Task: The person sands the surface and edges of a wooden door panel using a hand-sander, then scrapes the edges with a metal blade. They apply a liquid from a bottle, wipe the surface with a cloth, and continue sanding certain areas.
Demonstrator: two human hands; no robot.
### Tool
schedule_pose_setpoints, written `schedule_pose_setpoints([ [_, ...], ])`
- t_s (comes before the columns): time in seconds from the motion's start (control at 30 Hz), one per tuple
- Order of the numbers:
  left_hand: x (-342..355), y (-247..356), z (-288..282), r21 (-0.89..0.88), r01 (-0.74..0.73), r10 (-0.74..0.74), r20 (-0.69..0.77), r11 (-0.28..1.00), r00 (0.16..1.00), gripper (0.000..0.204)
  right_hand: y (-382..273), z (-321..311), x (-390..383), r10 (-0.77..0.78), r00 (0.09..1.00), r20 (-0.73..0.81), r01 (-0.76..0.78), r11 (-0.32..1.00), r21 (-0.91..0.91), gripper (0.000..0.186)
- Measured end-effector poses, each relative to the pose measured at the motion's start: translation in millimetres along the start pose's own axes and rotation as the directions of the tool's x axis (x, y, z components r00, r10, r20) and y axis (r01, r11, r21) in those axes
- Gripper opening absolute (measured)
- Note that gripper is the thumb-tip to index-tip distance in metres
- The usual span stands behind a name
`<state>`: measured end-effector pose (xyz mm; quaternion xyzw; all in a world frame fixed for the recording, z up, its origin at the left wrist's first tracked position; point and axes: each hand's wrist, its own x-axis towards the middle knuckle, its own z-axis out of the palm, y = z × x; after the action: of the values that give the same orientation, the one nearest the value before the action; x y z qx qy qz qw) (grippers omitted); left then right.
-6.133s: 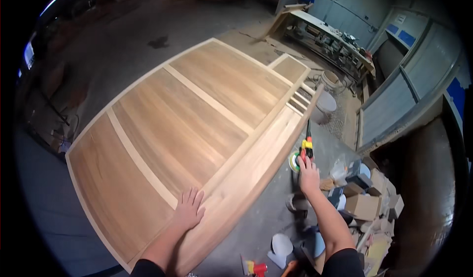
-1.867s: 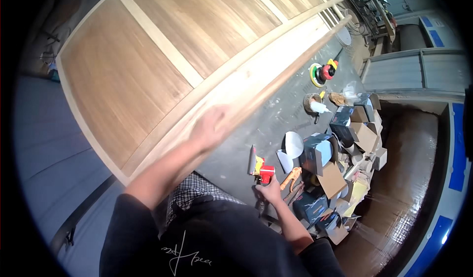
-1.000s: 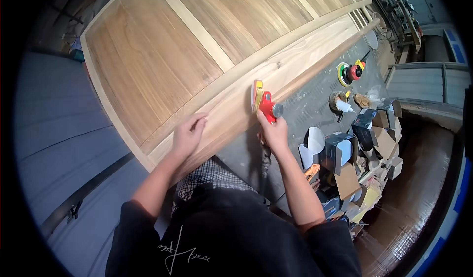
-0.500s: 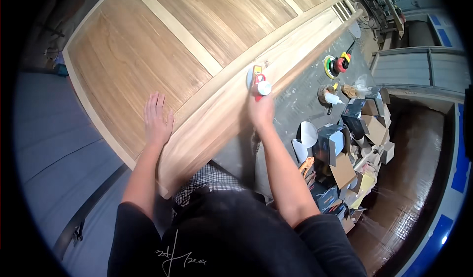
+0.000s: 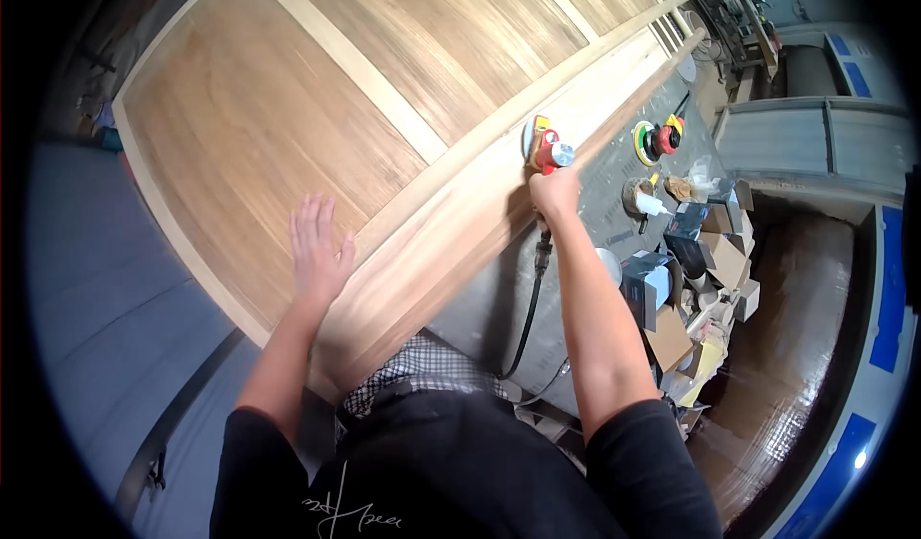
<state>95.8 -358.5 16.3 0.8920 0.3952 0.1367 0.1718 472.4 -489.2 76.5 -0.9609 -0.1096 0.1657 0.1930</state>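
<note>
Timber is filling the upper left of the frame as a large brown wooden panel with pale strips [image 5: 288,107], and a long pale wooden board [image 5: 451,222] is running along its near edge. The right hand [image 5: 556,194] is holding a red-and-yellow, silver-topped sander [image 5: 552,152] over this board, just right of centre, its fingers apparently wrapped around the body, though the back of the hand is hiding most of them. The pad's edge is facing left, apparently meeting the wood. That forearm is reaching up almost straight from the lower right, while a black rubber hose [image 5: 530,314] is hanging below the grip, likely to keep it off the board. The left hand [image 5: 321,256] is lying palm down on the panel, four fingers extended close together, thumb apart, probably for steadiness, its forearm slanting up from the lower left.
</note>
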Motion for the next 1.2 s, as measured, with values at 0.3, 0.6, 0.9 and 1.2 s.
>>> schedule_pose_setpoints([
  [0.3, 153.0, 194.1, 34.6, -0.44, -0.573, 0.681, 0.131, 0.691, 0.72, 0.083, -14.6, 0.2, -34.9, -0.06, 0.992, 0.111, 0.046, 0.991, 0.124, 0.038],
  [0.6, 224.5, 244.3, 106.2, -0.515, -0.585, 0.729, 0.121, 0.627, 0.674, 0.056, -6.3, -17.3, 17.2, -0.053, 0.988, 0.146, 0.035, 0.992, 0.119, 0.04],
  [0.9, 269.5, 291.7, 141.2, -0.553, -0.577, 0.709, 0.038, 0.602, 0.704, 0.044, 11.5, -31.2, 80.6, -0.066, 0.998, 0.018, 0.063, 0.987, 0.15, 0.034],
  [1.2, 259.1, 287.0, 127.0, -0.542, -0.543, 0.685, 0.087, 0.642, 0.723, 0.041, 1.7, -35.0, 65.8, -0.018, 0.996, 0.089, 0.004, 0.989, 0.15, 0.034],
])
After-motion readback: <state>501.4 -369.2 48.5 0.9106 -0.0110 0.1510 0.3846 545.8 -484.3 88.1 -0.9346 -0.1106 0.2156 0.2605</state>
